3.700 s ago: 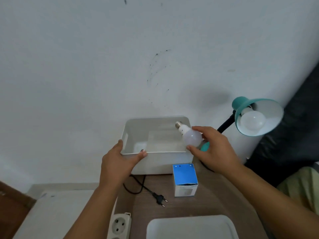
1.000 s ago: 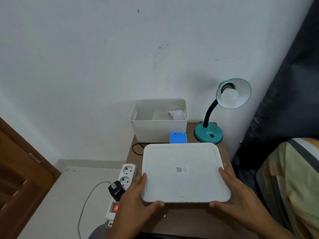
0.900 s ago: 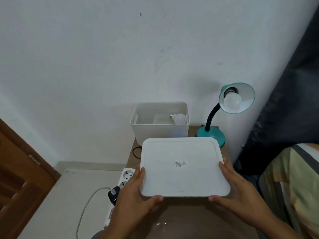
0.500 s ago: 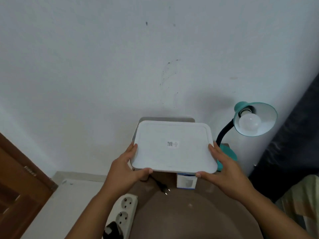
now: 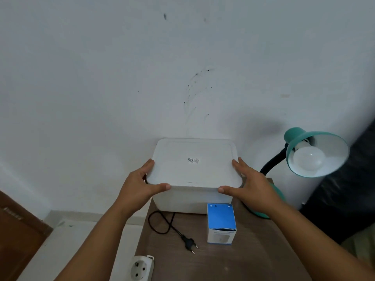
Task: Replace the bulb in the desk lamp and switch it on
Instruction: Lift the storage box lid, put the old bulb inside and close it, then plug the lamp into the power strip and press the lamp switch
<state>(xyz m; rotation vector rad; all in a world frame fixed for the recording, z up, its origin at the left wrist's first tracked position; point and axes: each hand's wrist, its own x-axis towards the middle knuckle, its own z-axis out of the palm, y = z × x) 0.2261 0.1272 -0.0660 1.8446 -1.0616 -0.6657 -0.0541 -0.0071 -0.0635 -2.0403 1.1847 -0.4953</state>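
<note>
Left hand (image 5: 140, 186): at 9 o'clock of white lid (image 5: 193, 165), fingers along the side edge, thumb curled across the front edge, gripping it. Right hand (image 5: 251, 189): at 3 o'clock of the lid, mirrored grip. Lid: flat atop white bin (image 5: 192, 201), against the wall. Desk lamp (image 5: 312, 153): teal, at 3 o'clock of the bin, shade tilted toward the camera, white bulb (image 5: 309, 159) seated in the socket, unlit. Blue bulb box (image 5: 221, 223): upright, at 6 o'clock of the bin. Black plug (image 5: 189, 244): loose on brown table (image 5: 253, 258), unplugged. Power strip (image 5: 141, 267): at 7 o'clock.
</note>
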